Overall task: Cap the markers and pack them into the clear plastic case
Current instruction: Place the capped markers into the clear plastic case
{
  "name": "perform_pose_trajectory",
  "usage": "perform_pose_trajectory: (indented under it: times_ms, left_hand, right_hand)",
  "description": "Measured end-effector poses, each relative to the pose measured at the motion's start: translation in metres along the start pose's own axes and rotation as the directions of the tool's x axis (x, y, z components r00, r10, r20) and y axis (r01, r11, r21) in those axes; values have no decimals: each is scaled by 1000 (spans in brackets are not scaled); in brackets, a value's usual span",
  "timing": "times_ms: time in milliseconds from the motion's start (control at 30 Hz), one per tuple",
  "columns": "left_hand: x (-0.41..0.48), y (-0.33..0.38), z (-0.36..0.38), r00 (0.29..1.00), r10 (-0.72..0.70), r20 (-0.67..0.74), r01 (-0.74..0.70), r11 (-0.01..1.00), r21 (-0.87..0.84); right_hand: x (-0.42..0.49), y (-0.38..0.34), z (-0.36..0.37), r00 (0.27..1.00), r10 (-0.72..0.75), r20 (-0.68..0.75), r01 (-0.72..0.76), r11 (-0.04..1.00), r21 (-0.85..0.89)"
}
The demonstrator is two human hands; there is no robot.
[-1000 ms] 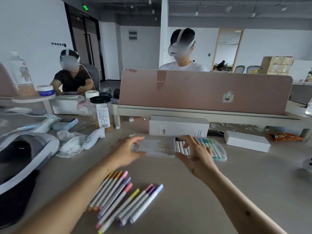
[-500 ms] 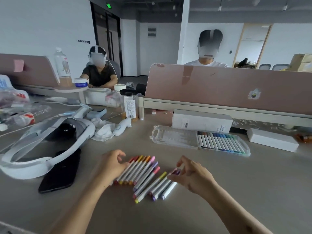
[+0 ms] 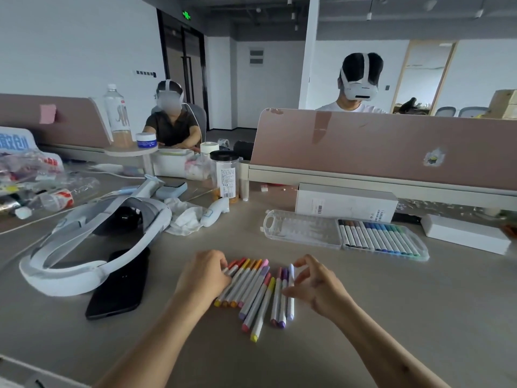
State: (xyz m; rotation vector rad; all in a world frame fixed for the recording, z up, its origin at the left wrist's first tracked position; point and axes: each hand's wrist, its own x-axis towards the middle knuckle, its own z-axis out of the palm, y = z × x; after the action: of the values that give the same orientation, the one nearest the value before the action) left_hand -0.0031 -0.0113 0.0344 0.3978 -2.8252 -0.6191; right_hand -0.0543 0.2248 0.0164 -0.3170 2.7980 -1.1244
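Note:
Several capped loose markers (image 3: pixel 256 289) with orange, pink, yellow and purple caps lie side by side on the table in front of me. My left hand (image 3: pixel 202 278) rests against the left side of the bunch, its curled fingertips touching the orange ones. My right hand (image 3: pixel 316 287) is at the right side, fingers spread, thumb and fingertips touching the lavender marker (image 3: pixel 291 292). Neither hand lifts anything. The clear plastic case (image 3: pixel 302 228) lies open farther back to the right. Its right half holds a row of brown, blue and green markers (image 3: pixel 377 236).
A white headset (image 3: pixel 92 239) and a black phone (image 3: pixel 117 284) lie to the left. Crumpled tissue (image 3: pixel 184 217), a black-lidded jar (image 3: pixel 225 175) and white boxes (image 3: pixel 345 203) stand behind. A pink divider (image 3: pixel 391 147) closes the back, with two people wearing headsets beyond it.
Both hands left the case and came back to the loose markers. Since half a second ago the markers have been pushed closer together and more upright in the view.

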Motion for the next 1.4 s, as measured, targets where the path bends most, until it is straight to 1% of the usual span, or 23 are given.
perform_pose_trajectory:
  times_ms: [133, 233, 300, 367, 400, 467, 500, 567, 633, 667, 733, 800, 867, 933, 1033, 1133, 1233, 1333, 1400]
  left_hand:
    - [3, 1, 1, 999, 36, -18, -35, 999, 42]
    - [4, 0, 0, 998, 62, -34, -59, 995, 84]
    - [6, -3, -1, 998, 46, -46, -44, 998, 45]
    - [6, -6, -1, 999, 15, -37, -17, 998, -65]
    - [6, -6, -1, 1000, -12, -17, 9, 987, -158]
    - [6, -8, -3, 997, -64, 30, 71, 935, -348]
    - [5, -9, -4, 996, -84, 42, 94, 906, -413]
    - [4, -14, -7, 994, -103, 43, 111, 858, -501]
    - [4, -23, -8, 992, -125, 32, 119, 786, -607]
    - [4, -27, -9, 990, -140, 32, 127, 746, -654]
    - [4, -33, -11, 984, -175, 32, 146, 695, -704]
    - [5, -35, -12, 982, -190, 19, 146, 682, -717]
    - [4, -34, -11, 983, -183, -15, 123, 717, -687]
    - [3, -33, -10, 984, -174, -37, 107, 743, -660]
    - [3, -33, -7, 985, -172, -16, 116, 727, -677]
    - [6, -37, -6, 985, -172, -21, 114, 738, -665]
    - [8, -38, -6, 982, -190, -12, 137, 751, -645]
    - [9, -40, -6, 978, -206, 17, 163, 720, -675]
    - [11, -42, -6, 975, -220, 35, 181, 691, -700]
  right_hand:
    - [6, 4, 2, 999, 27, -29, -24, 995, 100]
    - [10, 5, 4, 998, 49, -35, -44, 989, 138]
    - [11, 3, 6, 998, 60, -24, -55, 985, 161]
    - [13, 2, 8, 998, 59, -12, -56, 982, 178]
    - [14, 1, 8, 999, 51, -9, -48, 982, 182]
    - [17, -2, 9, 999, 36, -15, -33, 984, 177]
    - [18, -3, 9, 999, 37, -17, -34, 984, 176]
    - [23, -5, 9, 999, 41, -16, -38, 985, 169]
    - [25, -9, 9, 999, 49, -17, -46, 987, 152]
    - [24, -11, 9, 999, 39, -30, -35, 992, 120]
    - [21, -17, 11, 996, -26, -81, 25, 1000, -13]
    - [14, -26, 14, 985, -115, -130, 97, 985, -140]
    - [8, -37, 18, 973, -186, -138, 155, 965, -210]
    - [6, -46, 23, 968, -222, -117, 194, 957, -213]
    - [2, -58, 30, 971, -231, -54, 215, 954, -208]
    - [0, -64, 42, 970, -241, -16, 231, 945, -231]
    - [4, -66, 50, 971, -235, -34, 221, 947, -232]
    - [9, -71, 53, 971, -232, -65, 211, 950, -232]
    - [10, -76, 55, 962, -260, -84, 234, 942, -239]
